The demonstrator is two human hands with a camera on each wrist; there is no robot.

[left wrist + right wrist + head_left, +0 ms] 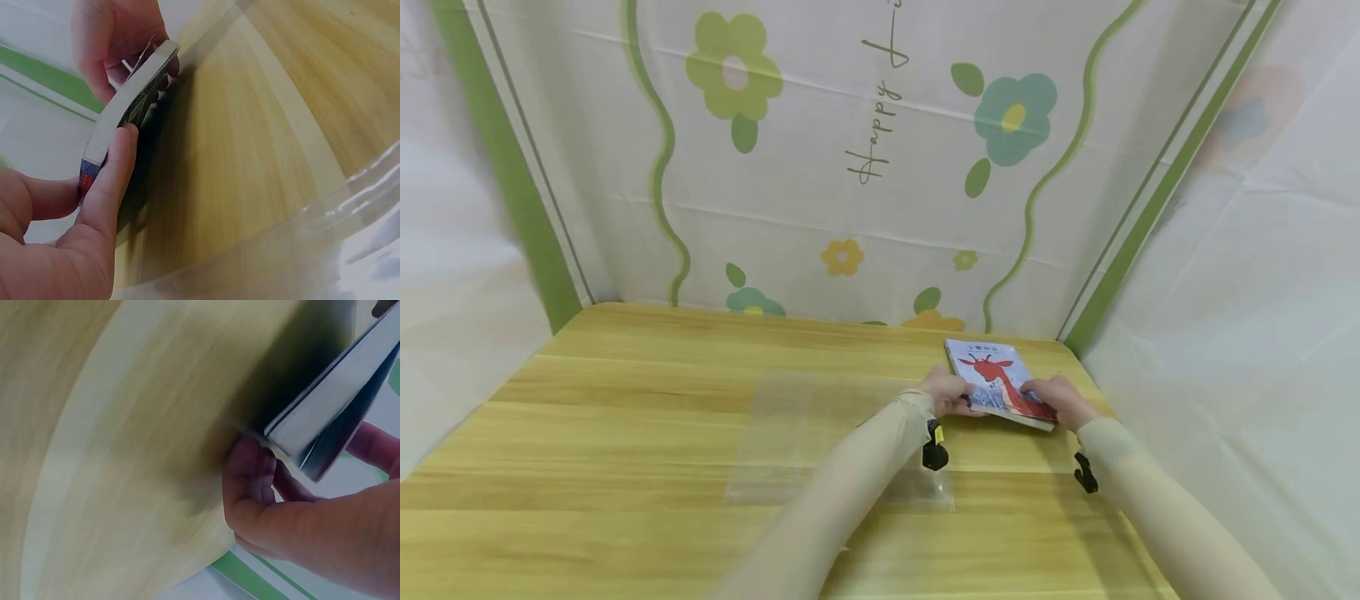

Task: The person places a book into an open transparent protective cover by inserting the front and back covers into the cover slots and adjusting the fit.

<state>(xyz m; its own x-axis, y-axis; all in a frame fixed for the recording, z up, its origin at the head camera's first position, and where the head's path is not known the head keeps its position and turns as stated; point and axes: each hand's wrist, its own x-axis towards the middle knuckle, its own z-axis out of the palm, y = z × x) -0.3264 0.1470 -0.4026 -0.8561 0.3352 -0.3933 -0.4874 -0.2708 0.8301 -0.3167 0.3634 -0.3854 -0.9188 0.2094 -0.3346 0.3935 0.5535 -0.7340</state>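
A paperback book with a red long-necked animal on its pale cover is at the back right of the table, its near edge raised. My left hand grips its left side, thumb on the cover and fingers beneath. The right hand holds the right side, thumb on top. In the left wrist view, the book's page edges face the camera between both hands. The right wrist view shows the cover parted slightly from the pages at the corner, with curled fingers under it.
A clear plastic sheet or bag lies flat on the wooden table, partly under the left forearm. Floral white curtains hang behind the table and at both sides. Each wrist wears a black camera mount.
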